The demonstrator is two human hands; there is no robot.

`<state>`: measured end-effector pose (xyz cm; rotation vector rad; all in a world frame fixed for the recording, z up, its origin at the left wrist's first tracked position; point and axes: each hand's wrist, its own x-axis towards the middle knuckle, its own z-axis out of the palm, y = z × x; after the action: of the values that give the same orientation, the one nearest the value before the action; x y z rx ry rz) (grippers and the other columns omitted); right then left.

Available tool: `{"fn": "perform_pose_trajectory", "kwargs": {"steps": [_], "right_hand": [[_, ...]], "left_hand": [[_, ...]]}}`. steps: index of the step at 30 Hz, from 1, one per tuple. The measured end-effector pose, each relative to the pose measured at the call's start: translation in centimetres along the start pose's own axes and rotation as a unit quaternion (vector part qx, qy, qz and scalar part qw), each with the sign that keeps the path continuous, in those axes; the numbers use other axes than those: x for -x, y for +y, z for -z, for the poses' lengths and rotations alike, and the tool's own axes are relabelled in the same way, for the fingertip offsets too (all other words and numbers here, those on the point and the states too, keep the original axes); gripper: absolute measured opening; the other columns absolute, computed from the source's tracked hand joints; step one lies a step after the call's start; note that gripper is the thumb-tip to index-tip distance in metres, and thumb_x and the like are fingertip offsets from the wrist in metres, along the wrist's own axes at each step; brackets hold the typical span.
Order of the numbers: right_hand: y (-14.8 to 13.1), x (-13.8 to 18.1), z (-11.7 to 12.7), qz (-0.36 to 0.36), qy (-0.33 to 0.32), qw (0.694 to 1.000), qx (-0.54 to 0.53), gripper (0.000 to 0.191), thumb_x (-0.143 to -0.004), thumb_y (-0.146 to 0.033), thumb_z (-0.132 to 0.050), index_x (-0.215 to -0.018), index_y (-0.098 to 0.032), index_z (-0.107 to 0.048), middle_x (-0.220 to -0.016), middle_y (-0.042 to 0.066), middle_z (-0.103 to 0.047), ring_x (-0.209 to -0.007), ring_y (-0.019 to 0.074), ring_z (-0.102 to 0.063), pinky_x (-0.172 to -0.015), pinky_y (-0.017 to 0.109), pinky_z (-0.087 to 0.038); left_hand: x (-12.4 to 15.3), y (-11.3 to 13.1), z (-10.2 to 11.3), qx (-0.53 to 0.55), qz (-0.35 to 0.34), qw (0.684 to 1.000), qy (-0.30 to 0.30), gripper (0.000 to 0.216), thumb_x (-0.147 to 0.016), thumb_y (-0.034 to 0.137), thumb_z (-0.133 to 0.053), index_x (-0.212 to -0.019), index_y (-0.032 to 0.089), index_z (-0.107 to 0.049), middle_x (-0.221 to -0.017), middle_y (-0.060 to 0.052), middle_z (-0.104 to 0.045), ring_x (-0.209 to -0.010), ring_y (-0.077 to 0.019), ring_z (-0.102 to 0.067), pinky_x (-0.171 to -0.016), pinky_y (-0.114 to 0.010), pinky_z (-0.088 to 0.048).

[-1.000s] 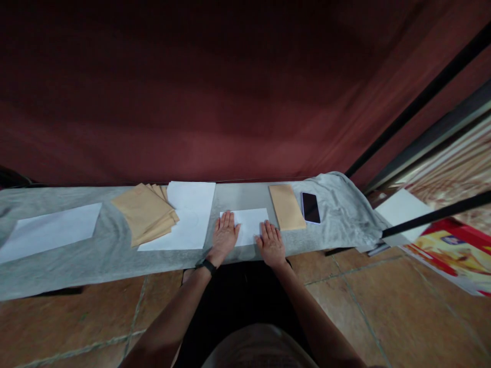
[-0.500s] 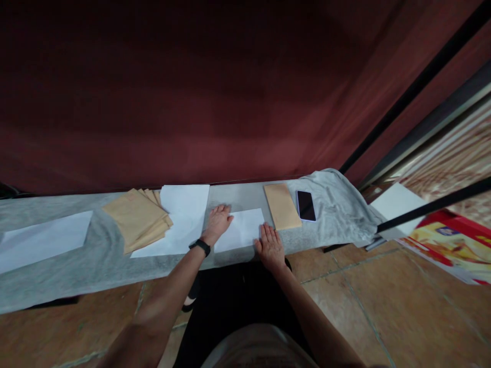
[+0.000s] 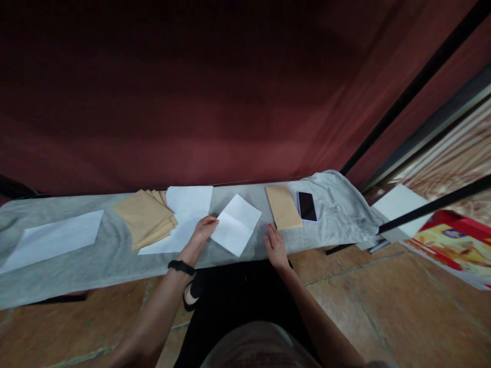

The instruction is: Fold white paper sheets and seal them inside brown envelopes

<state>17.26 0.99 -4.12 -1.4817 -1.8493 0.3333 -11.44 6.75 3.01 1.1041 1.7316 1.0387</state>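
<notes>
My left hand (image 3: 203, 229) pinches the left corner of a folded white sheet (image 3: 236, 224) and holds it turned at an angle, lifted off the grey cloth (image 3: 95, 255). A crease runs across the sheet. My right hand (image 3: 274, 246) lies flat on the cloth just right of the sheet, fingers stretched out, holding nothing. A single brown envelope (image 3: 283, 206) lies beyond my right hand, with a dark phone (image 3: 307, 206) beside it.
A fanned stack of brown envelopes (image 3: 146, 217) rests partly on a white sheet (image 3: 184, 214) to the left. Another white sheet (image 3: 53, 240) lies far left. A dark red curtain hangs behind. Tiled floor and a colourful poster (image 3: 456, 245) are at right.
My left hand slid from pressing flat on the sheet to its left edge, gripped it and turned it askew. My right hand came off the sheet onto the cloth.
</notes>
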Motion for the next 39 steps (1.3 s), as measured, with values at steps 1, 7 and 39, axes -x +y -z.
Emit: {"fn": "perform_pose_trajectory", "kwargs": {"steps": [1,7,39], "right_hand": [[-0.1,0.0,0.0,-0.009,0.004,1.0,-0.012,0.052,-0.104,-0.034,-0.032,-0.149,-0.013,-0.046,-0.145,0.017,-0.057,-0.136,0.0259,-0.051,-0.112,0.048,-0.044],[-0.9,0.4,-0.8,0.003,-0.014,1.0,-0.018,0.051,-0.104,-0.035,-0.03,-0.143,-0.011,-0.054,-0.14,0.016,-0.061,-0.129,0.0264,-0.057,-0.111,0.049,-0.045],[-6.4,-0.4,-4.2,0.108,-0.128,0.973,0.158,0.055,-0.101,-0.023,-0.042,-0.155,-0.015,-0.038,-0.158,0.015,-0.041,-0.148,0.0271,-0.036,-0.122,0.049,-0.027]], "left_hand": [[0.7,-0.4,0.0,0.033,0.019,0.999,0.01,0.026,-0.062,0.04,-0.07,-0.074,0.019,-0.061,-0.061,0.001,-0.062,-0.058,-0.017,-0.059,-0.054,-0.027,-0.044],[4.0,-2.2,-2.3,0.155,0.11,0.982,0.02,0.027,-0.057,0.036,-0.07,-0.076,0.02,-0.059,-0.066,-0.001,-0.066,-0.059,-0.0174,-0.063,-0.055,-0.029,-0.049],[8.1,-2.9,-8.8,-0.282,-0.203,0.937,-0.042,0.054,-0.099,0.036,-0.04,-0.148,0.012,-0.045,-0.157,-0.016,-0.044,-0.149,-0.0275,-0.034,-0.124,-0.049,-0.026]]}}
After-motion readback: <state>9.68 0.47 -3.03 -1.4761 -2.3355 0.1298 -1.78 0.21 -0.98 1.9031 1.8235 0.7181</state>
